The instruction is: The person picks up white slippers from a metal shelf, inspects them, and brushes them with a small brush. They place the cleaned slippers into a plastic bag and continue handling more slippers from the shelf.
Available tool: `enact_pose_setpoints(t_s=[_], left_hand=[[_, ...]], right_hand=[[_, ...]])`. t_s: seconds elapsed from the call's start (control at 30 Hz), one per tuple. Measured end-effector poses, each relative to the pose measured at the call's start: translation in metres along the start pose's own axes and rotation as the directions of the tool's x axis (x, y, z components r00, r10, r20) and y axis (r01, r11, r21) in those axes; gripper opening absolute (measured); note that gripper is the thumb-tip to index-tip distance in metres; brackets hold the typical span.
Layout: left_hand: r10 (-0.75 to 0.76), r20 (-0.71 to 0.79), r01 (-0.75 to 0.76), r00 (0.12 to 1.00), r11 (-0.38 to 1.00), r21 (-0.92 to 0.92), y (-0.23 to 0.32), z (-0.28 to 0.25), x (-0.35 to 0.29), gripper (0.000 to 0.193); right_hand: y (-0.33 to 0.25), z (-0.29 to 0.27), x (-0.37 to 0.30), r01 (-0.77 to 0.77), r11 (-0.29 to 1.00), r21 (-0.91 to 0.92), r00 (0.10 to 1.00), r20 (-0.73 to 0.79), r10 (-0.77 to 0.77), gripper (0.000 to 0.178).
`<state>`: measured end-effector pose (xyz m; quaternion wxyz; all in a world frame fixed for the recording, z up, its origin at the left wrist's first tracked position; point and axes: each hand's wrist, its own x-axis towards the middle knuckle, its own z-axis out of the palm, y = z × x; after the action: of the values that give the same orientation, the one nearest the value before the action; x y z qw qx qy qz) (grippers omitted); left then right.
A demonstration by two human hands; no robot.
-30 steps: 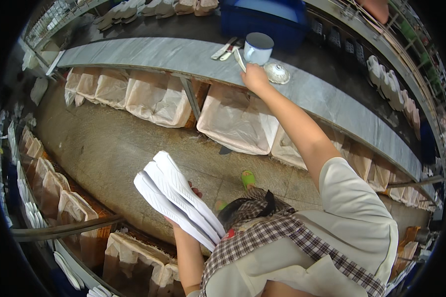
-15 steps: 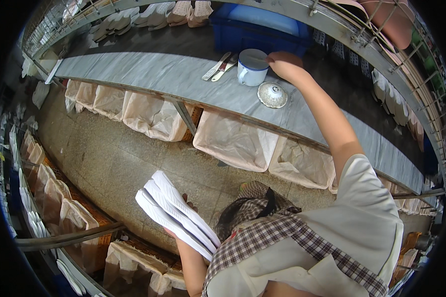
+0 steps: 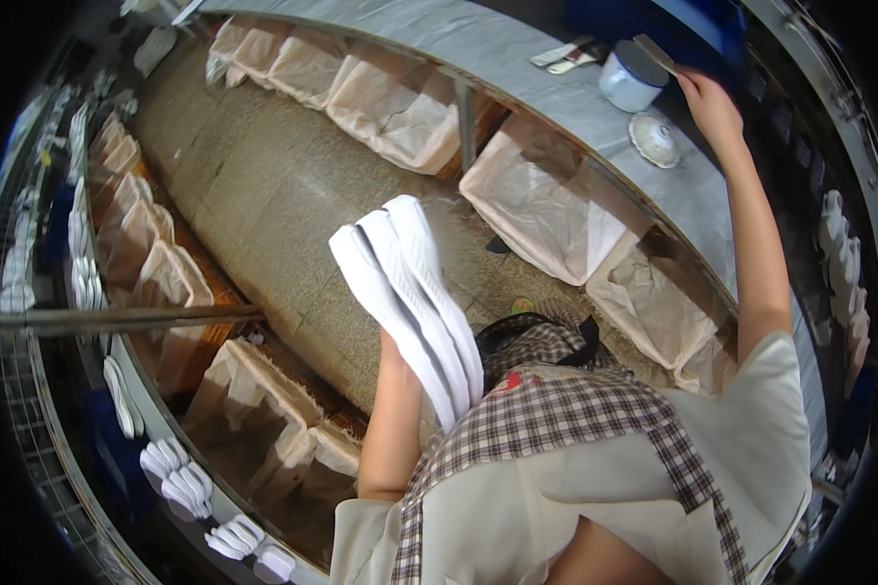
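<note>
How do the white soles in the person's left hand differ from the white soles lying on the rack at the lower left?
The white soles in the left hand are a fanned bunch of about three, raised above the floor and gripped at one end. The white soles on the rack lie in several small separate groups, and no hand touches them. The held ones look much larger, being nearer the camera. Both sets are plain white and long in shape.

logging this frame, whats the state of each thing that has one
white soles: stacked, held in the left hand, off the floor
right hand: stretched out over the grey bench, grip unclear
white tub: upright on the bench, a flat tool across its top
lid: lying flat beside the tub
lined bins: open
</note>
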<state>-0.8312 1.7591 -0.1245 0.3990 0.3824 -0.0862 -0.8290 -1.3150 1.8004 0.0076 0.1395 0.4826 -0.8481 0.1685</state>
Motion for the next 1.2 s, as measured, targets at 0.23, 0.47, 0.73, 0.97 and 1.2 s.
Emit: enact_pose_setpoints(t_s=[0.23,0.47,0.73,0.97,1.2], left_hand=[[0.043,0.269,-0.044,0.962,0.999,-0.004,0.015,0.008,-0.015,0.037],[0.12,0.238,-0.169,0.964,0.966,0.194,0.019,-0.012,-0.041,0.053],[0.03,0.128,-0.04,0.991,0.996,0.075,0.024,-0.026,-0.045,0.04],[0.088,0.108,-0.11,0.99,0.969,0.222,0.023,-0.024,-0.053,0.042],[0.143,0.066,-0.152,0.987,0.974,0.167,0.018,-0.036,-0.035,0.048]], right_hand=[[-0.166,-0.001,-0.159,0.32,0.516,0.795,0.856,-0.009,-0.516,0.019],[-0.236,0.0,-0.226,0.258,0.678,0.689,0.865,0.147,-0.479,0.022],[-0.247,-0.002,-0.232,0.357,0.612,0.706,0.846,0.033,-0.532,0.023],[-0.251,0.0,-0.231,0.372,0.584,0.721,0.853,-0.017,-0.522,0.027],[-0.258,-0.006,-0.222,0.311,0.589,0.746,0.867,0.031,-0.497,0.022]])
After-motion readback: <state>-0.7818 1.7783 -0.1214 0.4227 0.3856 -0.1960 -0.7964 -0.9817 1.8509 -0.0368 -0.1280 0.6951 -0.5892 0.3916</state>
